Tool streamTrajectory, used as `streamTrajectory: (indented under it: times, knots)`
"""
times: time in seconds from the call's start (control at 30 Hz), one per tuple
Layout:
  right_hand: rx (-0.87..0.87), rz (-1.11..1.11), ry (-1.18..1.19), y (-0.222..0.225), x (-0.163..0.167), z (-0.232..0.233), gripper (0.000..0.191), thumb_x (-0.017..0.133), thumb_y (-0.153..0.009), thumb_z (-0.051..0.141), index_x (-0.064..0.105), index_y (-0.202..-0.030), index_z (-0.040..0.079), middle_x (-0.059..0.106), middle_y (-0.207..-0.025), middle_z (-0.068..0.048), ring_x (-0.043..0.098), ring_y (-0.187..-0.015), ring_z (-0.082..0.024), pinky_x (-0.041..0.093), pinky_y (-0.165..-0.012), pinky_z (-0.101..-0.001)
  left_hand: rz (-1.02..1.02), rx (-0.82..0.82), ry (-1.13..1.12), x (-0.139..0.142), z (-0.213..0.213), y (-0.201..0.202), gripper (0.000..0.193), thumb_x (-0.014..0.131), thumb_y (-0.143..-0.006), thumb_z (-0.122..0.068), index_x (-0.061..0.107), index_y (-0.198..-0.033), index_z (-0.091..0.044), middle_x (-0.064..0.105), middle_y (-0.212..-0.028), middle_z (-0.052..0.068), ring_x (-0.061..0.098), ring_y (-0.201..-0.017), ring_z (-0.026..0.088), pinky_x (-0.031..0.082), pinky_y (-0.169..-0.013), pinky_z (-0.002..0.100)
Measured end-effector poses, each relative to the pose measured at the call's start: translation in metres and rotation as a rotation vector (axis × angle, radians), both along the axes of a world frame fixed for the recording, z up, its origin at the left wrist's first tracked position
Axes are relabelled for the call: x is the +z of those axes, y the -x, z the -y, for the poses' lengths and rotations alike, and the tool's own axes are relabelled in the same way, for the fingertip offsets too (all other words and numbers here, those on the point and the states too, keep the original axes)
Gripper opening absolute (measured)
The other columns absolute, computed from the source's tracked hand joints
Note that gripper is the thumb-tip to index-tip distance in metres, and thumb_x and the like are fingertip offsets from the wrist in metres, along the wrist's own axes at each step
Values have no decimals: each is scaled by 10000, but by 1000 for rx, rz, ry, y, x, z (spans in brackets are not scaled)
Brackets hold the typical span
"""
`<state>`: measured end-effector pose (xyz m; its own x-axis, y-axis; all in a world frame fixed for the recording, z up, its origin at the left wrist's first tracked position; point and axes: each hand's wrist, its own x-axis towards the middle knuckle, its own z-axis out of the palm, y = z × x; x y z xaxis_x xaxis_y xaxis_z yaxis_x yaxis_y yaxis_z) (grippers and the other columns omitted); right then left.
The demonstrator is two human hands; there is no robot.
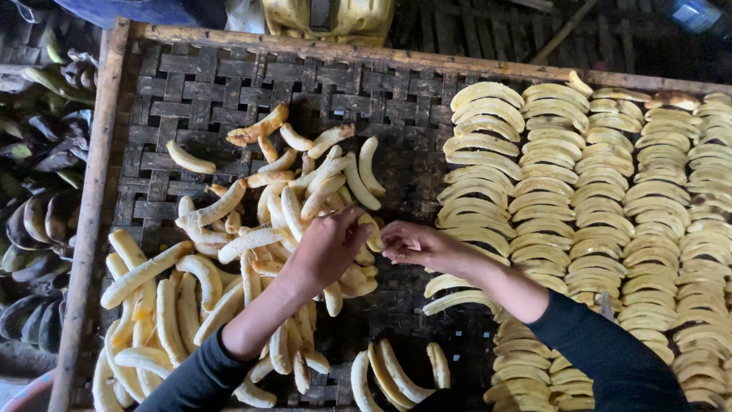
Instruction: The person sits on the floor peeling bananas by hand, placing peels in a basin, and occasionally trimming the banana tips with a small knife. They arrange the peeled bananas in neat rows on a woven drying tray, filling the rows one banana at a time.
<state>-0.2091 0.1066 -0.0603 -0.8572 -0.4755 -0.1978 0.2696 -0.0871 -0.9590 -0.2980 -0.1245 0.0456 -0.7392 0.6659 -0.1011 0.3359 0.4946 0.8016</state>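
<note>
- Peeled bananas (252,229) lie in a loose heap on the left half of the woven bamboo tray (229,84), some crossing each other.
- My left hand (329,248) rests on the heap's right edge, fingers curled around one small peeled piece (372,231), as far as I can tell.
- My right hand (418,246) sits just beside it, fingertips bunched and touching that same piece; I cannot tell how firm the pinch is.
- Neat overlapping rows of bananas (579,198) fill the tray's right half, running top to bottom.
- Dark unpeeled bananas (34,229) are piled outside the tray's left wooden rail.
- Both my sleeves are dark.
</note>
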Motion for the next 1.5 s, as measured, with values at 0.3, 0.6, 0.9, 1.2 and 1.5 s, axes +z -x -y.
streamTrajectory:
  times: [0.3,0.6,0.9,1.2,1.5]
  knots:
    - [-356,241,370,1,-19,-8,347,720,-1000,-20,623,-1332,-43,678,-1067,-152,675,-973,-238,559,-875,-373,-1,44,-4,-3,8,-4,230,693,-942,-230,674,-1099,-63,718,-708,146,712,-599,282,568,-592,408]
    - [-462,334,175,17,28,-26,271,560,-1028,166,637,-1250,33,728,-1087,-143,753,-964,-252,626,-881,-418,15,-77,-47,-14,-5,-54,564,763,-855,-217,509,-1344,-97,740,-1042,148,750,-775,306,606,-670,413]
    - [-588,-503,-808,115,65,-176,255,561,-1072,52,630,-1314,12,707,-1210,-119,684,-1092,-182,576,-982,-323,-177,-392,59,-27,7,-88,426,754,-864,-283,580,-1217,-118,718,-1062,137,723,-903,319,584,-691,429]
    - [-134,-93,-531,82,76,-112,290,603,-977,87,614,-1263,43,732,-1025,-60,743,-931,-169,620,-888,-318,-281,-734,-29,-42,19,-110,622,844,-723,-471,619,-1155,-83,659,-1063,120,637,-1039,294,511,-846,427]
    - [543,110,-741,-14,78,15,349,658,-949,165,583,-1288,130,734,-1007,-38,728,-857,-182,573,-731,-327,-399,-1013,165,-73,36,-148,409,864,-624,-308,687,-921,-90,677,-964,76,627,-1027,274,469,-928,439]
